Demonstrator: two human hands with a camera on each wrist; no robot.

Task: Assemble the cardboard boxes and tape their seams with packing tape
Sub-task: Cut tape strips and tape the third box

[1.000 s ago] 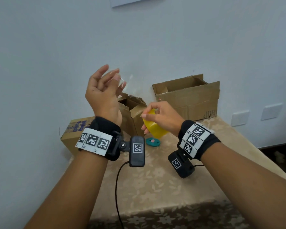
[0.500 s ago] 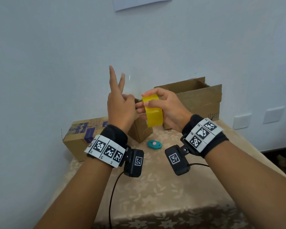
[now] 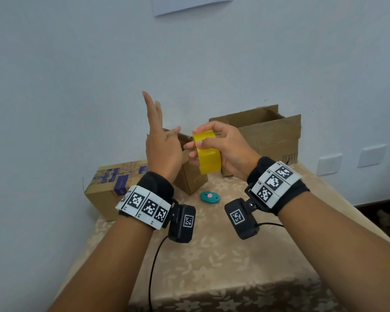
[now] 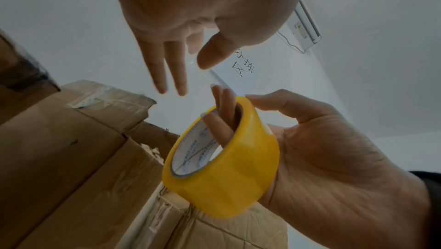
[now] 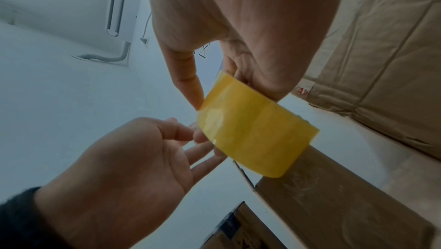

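Counter (image 3: 212,262) with a beige floral cloth stands in a corner against a pale blue-white wall (image 3: 77,75); two blank wall plates (image 3: 329,164) sit low on the right, and the lower edge of a paper sheet (image 3: 189,4) shows at the top. On the counter stand a large open cardboard box (image 3: 270,136) at the back right, a small open cardboard box (image 3: 189,179) behind the hands, and a closed cardboard box (image 3: 106,188) with purple print at the left. A teal box cutter (image 3: 209,197) lies on the cloth in front of the small box.

Right hand (image 3: 225,149) holds the yellow tape roll (image 3: 208,154) above the counter, well clear of the boxes: thumb on the upper rim, fingers passed through the core. The roll stands on edge, its core axis running roughly left to right, one open face toward the left hand (image 3: 162,147). That hand is raised beside the roll, its grip empty, with the fingers (image 3: 150,104) straight and pointing up and the thumb toward the roll.

Left wrist view alone shows the printed inner core (image 4: 198,149), the fingers inside it, a wall-mounted air conditioner (image 4: 305,21) and black characters on the paper. Right wrist view alone shows the left palm (image 5: 133,177), with two of its fingers curled, at the roll's edge; whether they touch the tape cannot be told.
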